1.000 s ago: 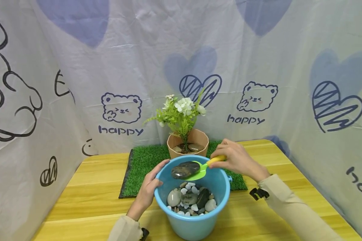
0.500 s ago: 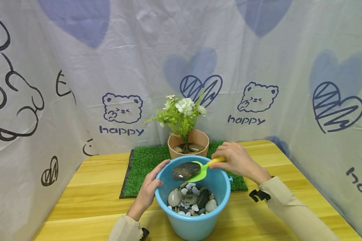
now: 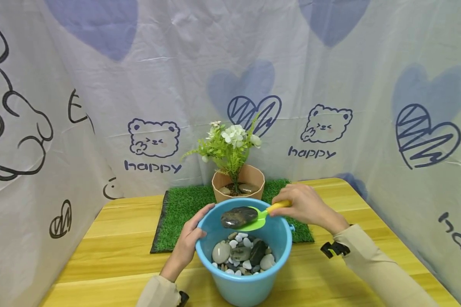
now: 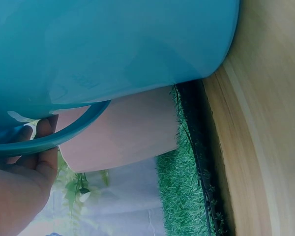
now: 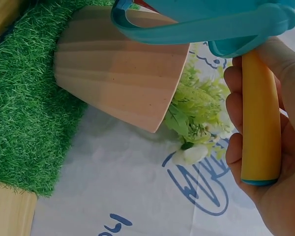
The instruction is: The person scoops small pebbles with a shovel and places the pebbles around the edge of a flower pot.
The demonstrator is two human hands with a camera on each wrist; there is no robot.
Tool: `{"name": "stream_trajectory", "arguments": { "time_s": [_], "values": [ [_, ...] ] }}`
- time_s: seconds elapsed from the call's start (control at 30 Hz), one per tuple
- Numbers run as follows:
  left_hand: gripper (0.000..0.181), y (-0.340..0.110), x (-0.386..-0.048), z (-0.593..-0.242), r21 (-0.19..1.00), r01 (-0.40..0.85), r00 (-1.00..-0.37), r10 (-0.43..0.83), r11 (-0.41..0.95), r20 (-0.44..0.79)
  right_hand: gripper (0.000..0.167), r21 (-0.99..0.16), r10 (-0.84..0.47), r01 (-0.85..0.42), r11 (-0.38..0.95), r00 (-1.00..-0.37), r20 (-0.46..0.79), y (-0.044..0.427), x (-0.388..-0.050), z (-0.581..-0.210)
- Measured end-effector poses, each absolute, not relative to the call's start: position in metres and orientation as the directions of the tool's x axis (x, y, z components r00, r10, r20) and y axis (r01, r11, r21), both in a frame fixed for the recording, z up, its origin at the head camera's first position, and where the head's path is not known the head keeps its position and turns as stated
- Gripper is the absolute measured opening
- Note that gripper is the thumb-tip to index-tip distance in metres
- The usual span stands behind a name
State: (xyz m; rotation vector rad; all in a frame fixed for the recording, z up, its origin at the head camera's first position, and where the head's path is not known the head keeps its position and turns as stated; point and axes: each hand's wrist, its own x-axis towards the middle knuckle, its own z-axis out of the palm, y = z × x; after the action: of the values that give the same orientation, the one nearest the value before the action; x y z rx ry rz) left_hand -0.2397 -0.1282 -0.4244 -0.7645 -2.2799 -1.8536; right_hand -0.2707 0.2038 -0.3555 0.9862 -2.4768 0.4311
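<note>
My right hand (image 3: 305,207) grips the yellow handle (image 5: 260,123) of a small toy shovel, whose green blade (image 3: 258,223) is over the mouth of a blue bucket (image 3: 246,290). A large dark, shiny stone (image 3: 238,217) lies on the blade, reaching past its left edge. My left hand (image 3: 188,241) holds the bucket's rim on the left side, and the left wrist view shows its fingers (image 4: 46,160) curled at the blue band along the rim. Inside the bucket are several pebbles (image 3: 240,253), white, grey and dark.
Behind the bucket stands a peach flowerpot (image 3: 220,194) with a white-flowered plant (image 3: 232,145) and stones in it. The pot is on a green artificial-grass mat (image 3: 173,226). Under everything is a wooden table (image 3: 111,238), with a printed cloth (image 3: 199,51) around the back and sides.
My right hand has shifted slightly right and down, and the shovel with the dark stone has moved a little right. The left hand stays on the bucket rim.
</note>
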Motion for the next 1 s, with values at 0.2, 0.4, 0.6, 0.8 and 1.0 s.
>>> {"name": "stream_trajectory", "arguments": {
  "time_s": [0.2, 0.4, 0.6, 0.8, 1.0],
  "values": [
    [0.072, -0.13, -0.24, -0.425, 0.888, 0.44, -0.87, 0.306, 0.13, 0.386, 0.019, -0.125, -0.564, -0.699, 0.705, -0.658, 0.499, 0.201, -0.275, -0.354],
    [0.073, -0.131, -0.239, -0.426, 0.891, 0.441, -0.864, 0.321, 0.112, 0.388, 0.022, -0.138, -0.533, -0.665, 0.734, -0.69, 0.49, 0.198, -0.282, -0.352],
    [0.073, -0.13, -0.239, -0.426, 0.885, 0.453, -0.858, 0.324, 0.107, 0.4, 0.022, -0.169, -0.486, -0.632, 0.756, -0.716, 0.501, 0.195, -0.296, -0.349],
    [0.073, -0.129, -0.238, -0.424, 0.887, 0.449, -0.861, 0.316, 0.105, 0.398, 0.02, -0.186, -0.437, -0.575, 0.797, -0.761, 0.479, 0.193, -0.312, -0.345],
    [0.072, -0.127, -0.239, -0.425, 0.893, 0.439, -0.868, 0.304, 0.101, 0.392, 0.021, -0.216, -0.394, -0.529, 0.82, -0.797, 0.457, 0.194, -0.332, -0.344]
  ]
}}
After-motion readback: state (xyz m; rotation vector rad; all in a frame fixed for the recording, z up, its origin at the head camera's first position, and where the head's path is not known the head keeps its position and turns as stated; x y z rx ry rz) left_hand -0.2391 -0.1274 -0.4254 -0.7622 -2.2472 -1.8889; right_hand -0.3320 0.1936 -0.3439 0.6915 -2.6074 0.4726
